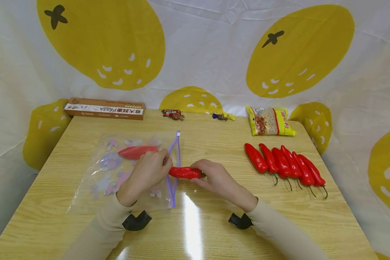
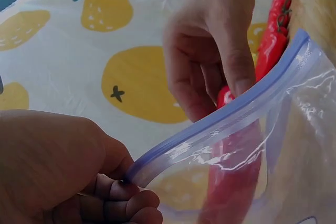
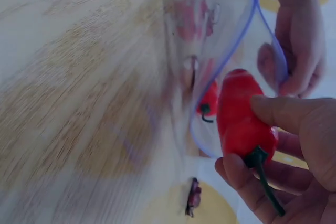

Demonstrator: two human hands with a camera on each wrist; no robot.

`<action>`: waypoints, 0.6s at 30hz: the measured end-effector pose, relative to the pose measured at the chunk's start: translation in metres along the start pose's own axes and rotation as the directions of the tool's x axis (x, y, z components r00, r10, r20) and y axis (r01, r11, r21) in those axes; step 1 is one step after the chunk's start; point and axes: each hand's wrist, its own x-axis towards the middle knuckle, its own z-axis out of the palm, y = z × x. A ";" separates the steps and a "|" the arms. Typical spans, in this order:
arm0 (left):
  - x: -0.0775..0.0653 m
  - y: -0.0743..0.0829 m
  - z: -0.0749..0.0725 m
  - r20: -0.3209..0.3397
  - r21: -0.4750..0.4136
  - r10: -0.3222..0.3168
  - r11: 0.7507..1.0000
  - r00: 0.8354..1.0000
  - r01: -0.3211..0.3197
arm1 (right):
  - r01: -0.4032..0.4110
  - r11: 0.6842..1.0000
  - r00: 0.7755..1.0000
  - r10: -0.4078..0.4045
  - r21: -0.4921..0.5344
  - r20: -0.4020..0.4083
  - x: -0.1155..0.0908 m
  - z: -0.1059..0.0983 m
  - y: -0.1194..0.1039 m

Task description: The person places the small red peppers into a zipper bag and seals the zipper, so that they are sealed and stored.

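Observation:
A clear zip bag (image 1: pixel 94 180) with a purple zip edge lies on the table at left, its mouth toward the right. Inside it rests one red chili pepper (image 1: pixel 134 152). My left hand (image 1: pixel 147 171) pinches the purple zip edge (image 2: pixel 210 116) and keeps the mouth parted. In my right hand (image 1: pixel 216 178) is another red chili pepper (image 3: pixel 242 114), gripped near its stem end between thumb and fingers. Its tip points left, at the bag's mouth; in the left wrist view its body shows through the clear plastic.
Several red peppers (image 1: pixel 282 162) lie in a row at right. Along the back stand a pasta box (image 1: pixel 104 109), small wrapped candies (image 1: pixel 173 114), another candy (image 1: pixel 223 116) and a yellow food packet (image 1: pixel 271 121). A patterned cloth (image 1: pixel 201 43) hangs behind the wooden table (image 1: pixel 221 224).

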 end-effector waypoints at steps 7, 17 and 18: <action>0.000 0.001 -0.002 0.010 0.008 -0.009 1.000 1.000 0.009 | 0.093 0.996 0.995 -0.092 -0.015 0.035 0.022 0.016 -0.006; -0.001 0.002 -0.003 0.017 -0.002 -0.021 1.000 1.000 0.021 | 0.173 0.980 0.985 -0.170 -0.098 0.038 0.051 0.048 -0.007; -0.001 0.002 -0.003 0.018 -0.003 -0.024 1.000 1.000 0.024 | 0.168 0.980 0.986 -0.165 -0.110 0.031 0.054 0.051 -0.007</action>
